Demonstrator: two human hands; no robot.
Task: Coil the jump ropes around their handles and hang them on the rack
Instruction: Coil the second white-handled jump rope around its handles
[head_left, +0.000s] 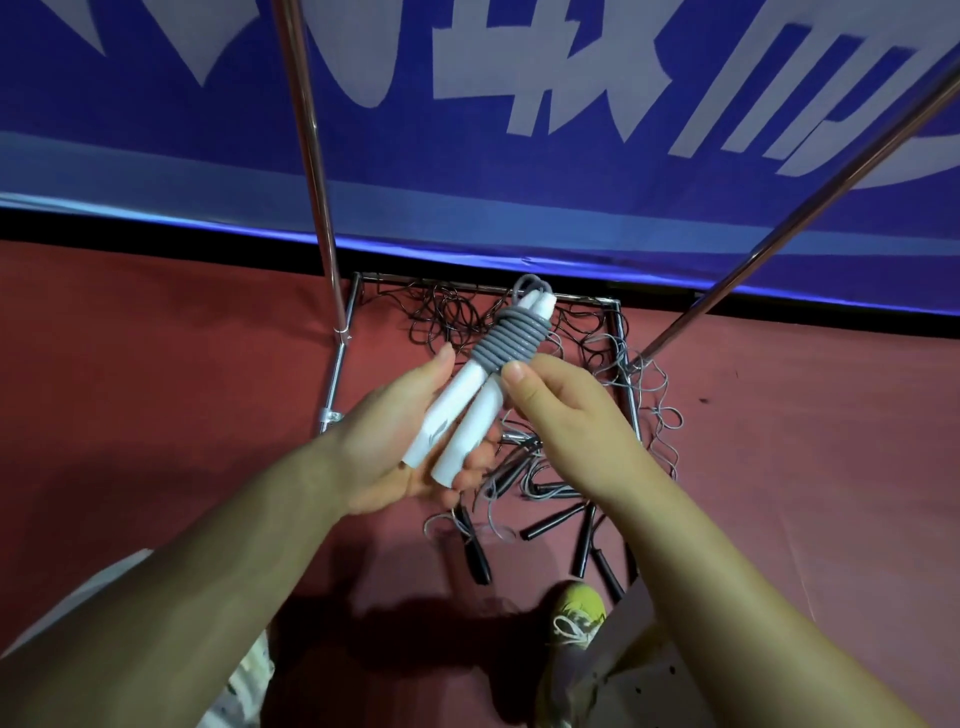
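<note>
Right above the chrome metal rack base (618, 332) on the red floor (156, 389), the left hand (395, 441) is cradling a pair of white plastic jump rope handles (457, 421) side by side, fingers curled under them and thumb lying along the left one. The thick grey rope (506, 343) is already wound in tight turns around the far half of the handles, with a small loop sticking out past their tips. The right hand (566, 410) is pinching the nearest turn of that coil between thumb and fingers. Below the handles, inside the rack base, there's a messy tangle of thin black and grey cords (457, 312), and on the near side of it a bunch of loose black jump rope handles (550, 522) lie scattered on the floor. Two shiny rack poles (311, 156) rise from the base's left and right corners. Behind the base hangs a blue banner with white lettering (519, 78). A yellow-green sneaker (579, 605) sits just near the black handles.
</note>
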